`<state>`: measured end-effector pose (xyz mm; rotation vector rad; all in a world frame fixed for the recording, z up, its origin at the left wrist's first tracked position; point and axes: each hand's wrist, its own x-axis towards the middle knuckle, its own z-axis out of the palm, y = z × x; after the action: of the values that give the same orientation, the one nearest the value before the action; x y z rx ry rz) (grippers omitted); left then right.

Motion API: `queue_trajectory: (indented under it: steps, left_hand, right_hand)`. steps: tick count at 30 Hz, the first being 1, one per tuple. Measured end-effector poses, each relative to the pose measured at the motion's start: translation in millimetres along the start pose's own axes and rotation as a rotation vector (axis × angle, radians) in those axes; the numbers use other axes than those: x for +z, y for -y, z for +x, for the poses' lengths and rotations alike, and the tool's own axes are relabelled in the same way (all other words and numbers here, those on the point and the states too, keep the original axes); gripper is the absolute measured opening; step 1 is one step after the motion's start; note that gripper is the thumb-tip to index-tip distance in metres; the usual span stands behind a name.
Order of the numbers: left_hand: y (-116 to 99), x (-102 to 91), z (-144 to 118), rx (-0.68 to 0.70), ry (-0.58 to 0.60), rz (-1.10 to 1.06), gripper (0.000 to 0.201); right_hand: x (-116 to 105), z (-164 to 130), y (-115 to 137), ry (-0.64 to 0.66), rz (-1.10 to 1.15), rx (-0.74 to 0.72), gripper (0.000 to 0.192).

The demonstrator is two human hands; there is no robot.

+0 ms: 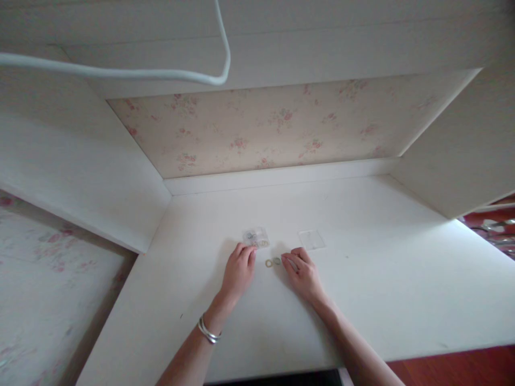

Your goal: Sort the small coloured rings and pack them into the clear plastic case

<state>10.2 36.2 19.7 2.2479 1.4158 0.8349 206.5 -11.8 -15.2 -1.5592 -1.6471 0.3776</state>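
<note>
A small clear plastic box (262, 234) sits on the white desktop with several small rings in it, some dark or silvery, some gold-coloured. My left hand (238, 271) is at its near-left edge, thumb and fingers closed on that edge. Just right of this hand, a gold-coloured ring (269, 264) lies flat on the desk, and beside it a greyish-green ring (277, 261). My right hand (304, 273) is curled, its fingertips right at the greyish-green ring. Whether they pinch something small is too fine to make out. Behind it lies a flat clear lid (311, 239).
The white desktop (386, 268) is bounded by a left side panel (80, 161), a right panel (454, 155) and a floral back wall (281, 123). Overhead, a white bent tube or cable (132, 74) crosses the upper left. Red patterned fabric (494, 230) shows at the far right.
</note>
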Motion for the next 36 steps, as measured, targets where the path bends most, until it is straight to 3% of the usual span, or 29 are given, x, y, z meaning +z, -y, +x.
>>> queue_trajectory:
  steps: [4,13,21,28,36]
  left_hand:
    - [7,0.8,-20,-0.05,0.016,-0.1,0.022]
    - [13,2.8,-31,-0.094,0.014,-0.206,0.023]
    - [14,-0.3,-34,-0.088,0.053,-0.2,0.023]
    - [17,-0.8,-34,-0.054,0.062,-0.175,0.022]
    - [19,-2.0,-36,-0.047,0.064,-0.164,0.022]
  right_hand:
    - [2,-6,18,0.171,-0.13,-0.17,0.022]
    - [13,0,27,0.232,-0.346,-0.232,0.023]
    - [19,2,34,0.176,-0.204,-0.202,0.026]
    - [24,39,36,0.037,-0.162,-0.177,0.026]
    - [37,56,30,0.043,-0.174,-0.16,0.025]
